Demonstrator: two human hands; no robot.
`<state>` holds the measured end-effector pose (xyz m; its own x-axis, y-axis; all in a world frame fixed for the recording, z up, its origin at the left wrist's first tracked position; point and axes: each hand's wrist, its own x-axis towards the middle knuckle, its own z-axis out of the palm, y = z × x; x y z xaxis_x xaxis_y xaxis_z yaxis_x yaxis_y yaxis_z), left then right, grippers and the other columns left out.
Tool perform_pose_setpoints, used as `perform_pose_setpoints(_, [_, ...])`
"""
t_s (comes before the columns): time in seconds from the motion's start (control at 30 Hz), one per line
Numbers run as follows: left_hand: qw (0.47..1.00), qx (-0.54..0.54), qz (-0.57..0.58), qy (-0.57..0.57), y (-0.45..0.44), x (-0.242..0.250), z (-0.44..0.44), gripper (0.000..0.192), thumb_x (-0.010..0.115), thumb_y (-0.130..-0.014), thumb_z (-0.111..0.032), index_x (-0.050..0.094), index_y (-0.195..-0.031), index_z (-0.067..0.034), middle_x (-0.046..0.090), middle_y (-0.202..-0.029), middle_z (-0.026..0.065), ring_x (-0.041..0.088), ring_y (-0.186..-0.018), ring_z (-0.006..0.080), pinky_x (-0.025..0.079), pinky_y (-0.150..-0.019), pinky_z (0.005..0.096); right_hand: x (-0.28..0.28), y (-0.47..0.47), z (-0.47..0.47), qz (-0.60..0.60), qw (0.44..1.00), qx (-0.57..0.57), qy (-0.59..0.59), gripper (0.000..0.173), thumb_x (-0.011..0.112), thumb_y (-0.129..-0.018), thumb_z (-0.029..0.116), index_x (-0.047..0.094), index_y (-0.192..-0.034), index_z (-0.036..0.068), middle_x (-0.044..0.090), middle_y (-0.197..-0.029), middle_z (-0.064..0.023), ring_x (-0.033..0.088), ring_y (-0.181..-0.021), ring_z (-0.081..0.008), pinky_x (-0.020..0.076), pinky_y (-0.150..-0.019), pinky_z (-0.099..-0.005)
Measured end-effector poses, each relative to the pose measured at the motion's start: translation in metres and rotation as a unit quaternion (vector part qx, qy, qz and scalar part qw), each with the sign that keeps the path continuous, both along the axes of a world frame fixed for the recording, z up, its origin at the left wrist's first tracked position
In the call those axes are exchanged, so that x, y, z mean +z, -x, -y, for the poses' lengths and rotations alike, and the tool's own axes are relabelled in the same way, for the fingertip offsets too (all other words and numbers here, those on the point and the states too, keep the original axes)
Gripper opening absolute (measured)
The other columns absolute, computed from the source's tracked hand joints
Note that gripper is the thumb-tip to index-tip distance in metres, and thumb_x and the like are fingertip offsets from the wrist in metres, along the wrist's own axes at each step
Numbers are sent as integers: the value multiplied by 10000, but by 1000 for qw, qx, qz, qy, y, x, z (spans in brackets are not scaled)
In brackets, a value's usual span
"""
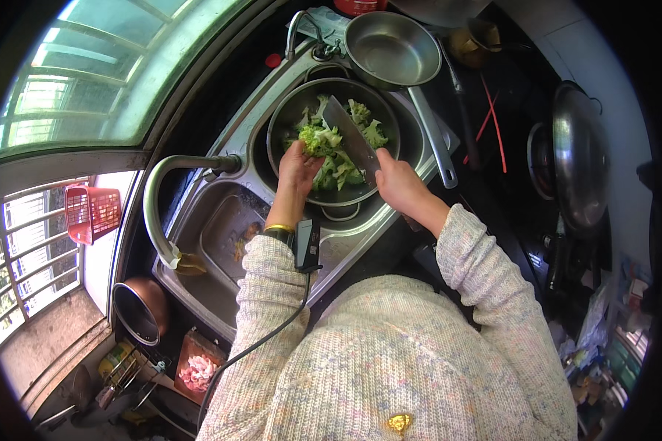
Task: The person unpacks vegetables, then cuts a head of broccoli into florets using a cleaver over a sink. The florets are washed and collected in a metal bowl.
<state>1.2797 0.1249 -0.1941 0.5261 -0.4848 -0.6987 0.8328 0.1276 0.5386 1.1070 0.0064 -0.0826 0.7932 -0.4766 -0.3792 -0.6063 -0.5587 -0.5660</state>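
In my left hand is a pale green floret piece, apparently cauliflower or broccoli. My right hand grips a broad-bladed kitchen knife, its blade slanting up and left beside that piece. Both are above a large two-handled metal pot set in the right sink basin. More cut green florets lie inside the pot, partly covered by the blade. The knife's handle is mostly hidden by my fingers.
A long-handled steel pan sits at the pot's far rim. The curved faucet arches over the left sink basin, which holds food scraps. Sliced raw meat lies on a board at lower left. A wok stands at right.
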Motion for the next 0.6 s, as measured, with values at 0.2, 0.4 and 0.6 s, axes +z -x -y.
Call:
perform_pose_setpoints(0.2, [1000,-6,-1,-7,-13,-2,-12,254,482,-904,-216,551,-1062,-29,591,-1035,109,579,-945,262,484,-867,441,45,10,0,35,999,13,-26,189,468,-867,78,412,-1010,-32,595,-689,-268,595,-688,-438,463,-611,-517])
perform_pose_setpoints(0.4, [999,-27,30,-4,-15,-5,-9,226,504,-893,-193,554,-1044,-32,598,-1014,97,582,-934,254,502,-845,432,55,13,-8,40,998,52,-24,214,483,-860,72,405,-1027,-36,594,-668,-249,601,-676,-422,463,-590,-512])
perform_pose_setpoints(0.6, [998,-29,49,-24,-11,6,-7,170,525,-876,-139,532,-1023,-54,593,-950,81,603,-813,229,545,-719,353,43,12,-7,36,997,63,-6,215,487,-854,61,404,-1017,-52,596,-693,-260,602,-700,-426,471,-611,-505])
